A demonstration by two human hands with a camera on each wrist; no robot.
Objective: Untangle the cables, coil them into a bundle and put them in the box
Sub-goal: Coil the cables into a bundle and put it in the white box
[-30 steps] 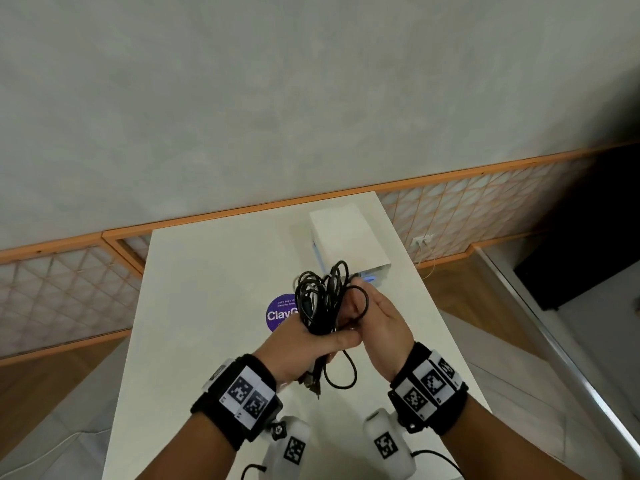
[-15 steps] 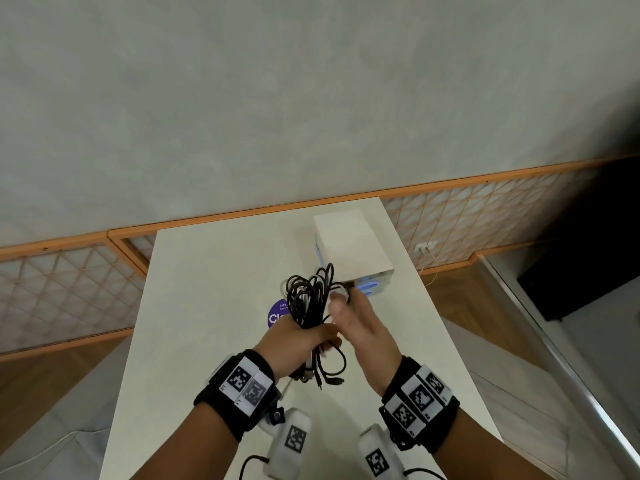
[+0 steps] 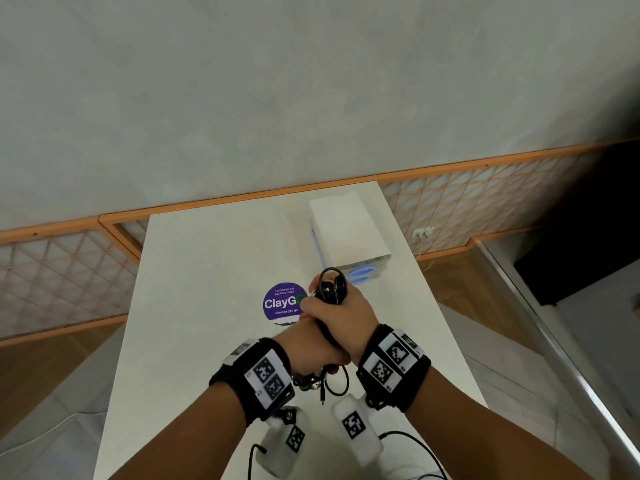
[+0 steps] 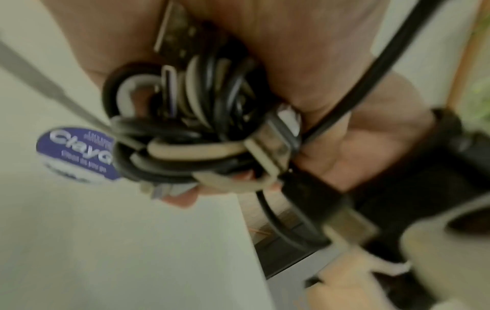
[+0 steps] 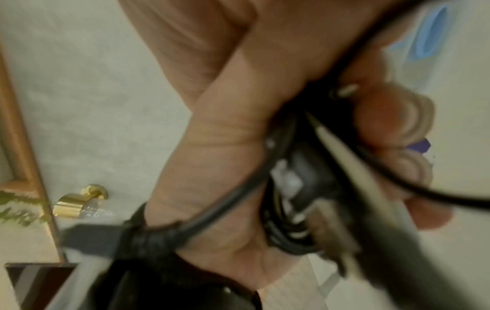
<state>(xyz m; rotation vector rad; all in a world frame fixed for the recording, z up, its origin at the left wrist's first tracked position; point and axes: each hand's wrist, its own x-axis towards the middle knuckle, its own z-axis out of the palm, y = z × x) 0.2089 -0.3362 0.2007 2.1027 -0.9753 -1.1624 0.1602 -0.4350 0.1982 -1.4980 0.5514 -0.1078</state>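
Observation:
A bundle of black cables (image 3: 331,287) is clasped between both hands above the white table (image 3: 207,271). My right hand (image 3: 341,315) wraps over the top of the bundle, fingers curled round it. My left hand (image 3: 311,351) grips the bundle from below. A few loops stick out past the right fingers, and loose ends with plugs (image 3: 325,382) hang under the wrists. In the left wrist view the coiled cables (image 4: 185,130) and a metal plug (image 4: 278,142) press against the palm. The right wrist view shows fingers (image 5: 389,125) closed round the cables (image 5: 289,188). The white box (image 3: 346,233) stands just beyond the hands.
A round purple ClayGo sticker (image 3: 282,303) lies on the table left of the hands. The table's right edge (image 3: 450,323) drops to a wooden floor. A wall with an orange-framed lattice panel (image 3: 485,209) runs behind the table.
My right hand has gone from open beside the bundle to wrapped round it. The loops are squeezed into a tighter bundle, and both hands have drawn together.

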